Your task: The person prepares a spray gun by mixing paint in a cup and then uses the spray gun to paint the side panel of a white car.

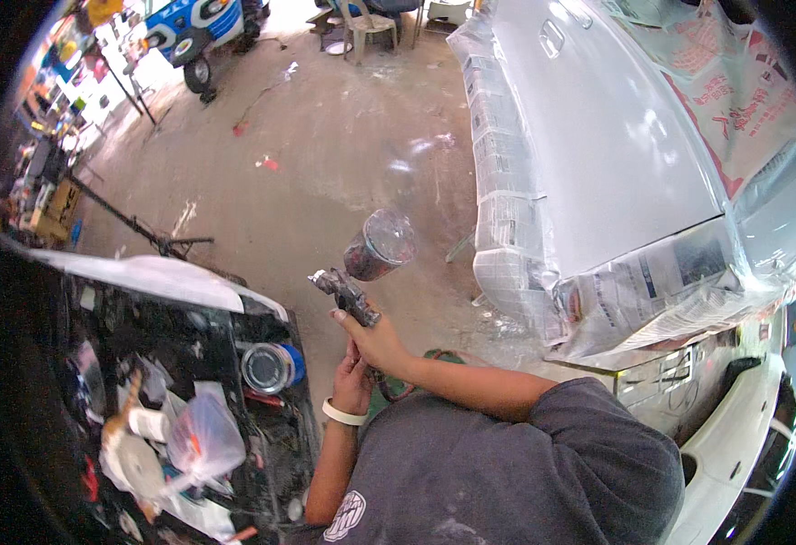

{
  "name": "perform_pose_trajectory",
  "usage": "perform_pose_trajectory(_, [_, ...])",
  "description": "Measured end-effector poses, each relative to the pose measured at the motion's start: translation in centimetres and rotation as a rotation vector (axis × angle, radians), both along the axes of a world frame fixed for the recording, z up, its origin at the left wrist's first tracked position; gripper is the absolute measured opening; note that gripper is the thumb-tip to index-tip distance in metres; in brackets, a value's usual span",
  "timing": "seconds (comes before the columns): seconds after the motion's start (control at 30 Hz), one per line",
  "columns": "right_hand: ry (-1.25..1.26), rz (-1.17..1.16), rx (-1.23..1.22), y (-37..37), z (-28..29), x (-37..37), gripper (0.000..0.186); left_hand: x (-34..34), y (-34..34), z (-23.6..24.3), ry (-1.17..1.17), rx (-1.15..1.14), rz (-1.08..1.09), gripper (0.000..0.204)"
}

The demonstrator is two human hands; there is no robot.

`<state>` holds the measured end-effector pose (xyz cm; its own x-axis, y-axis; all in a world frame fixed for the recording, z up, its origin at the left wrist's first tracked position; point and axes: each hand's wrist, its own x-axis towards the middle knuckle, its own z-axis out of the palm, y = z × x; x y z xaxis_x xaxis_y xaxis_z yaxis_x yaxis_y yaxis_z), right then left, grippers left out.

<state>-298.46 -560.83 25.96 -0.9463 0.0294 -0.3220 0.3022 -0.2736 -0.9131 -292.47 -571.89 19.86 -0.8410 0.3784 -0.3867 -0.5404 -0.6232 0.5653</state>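
My right hand [378,341] is wrapped around the grip of a paint spray gun [348,295], which is dark and paint-crusted. A clear, dark-stained cup [378,245] sits on top of the gun. Just below, my left hand [351,386], with a white band at its wrist, is closed with its fingers pinched together at the bottom of the grip. What lies between those fingers is hidden. A hose [398,392] shows beside my left hand, close to my shirt.
At right stands a grey-white car body panel [598,127], edged with masking newspaper [507,182] and plastic sheeting. On my left, a cluttered black bench [271,454] holds a tin can [266,368] and a plastic bag [205,440]. A plastic chair [368,32] stands far ahead.
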Motion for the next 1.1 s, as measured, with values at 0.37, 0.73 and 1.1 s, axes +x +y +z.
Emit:
perform_pose_trajectory(0.37, [-0.074, -0.043, -0.014, -2.8, 1.1, -19.8, 0.038, -20.5, -4.9, -0.9, 0.022, -0.06, -0.067, 0.054])
perform_pose_trajectory(0.73, [-0.047, -0.052, 0.073, 4.6, -5.5, -48.9, 0.045, -49.6, 2.1, -5.9, -0.04, -0.22, -0.228, 0.034])
perform_pose_trajectory(1.1, [-0.223, -0.456, 0.044, 20.0, -10.8, -67.3, 0.045, -73.5, 16.3, -13.1, -0.161, -0.091, -0.763, 0.026])
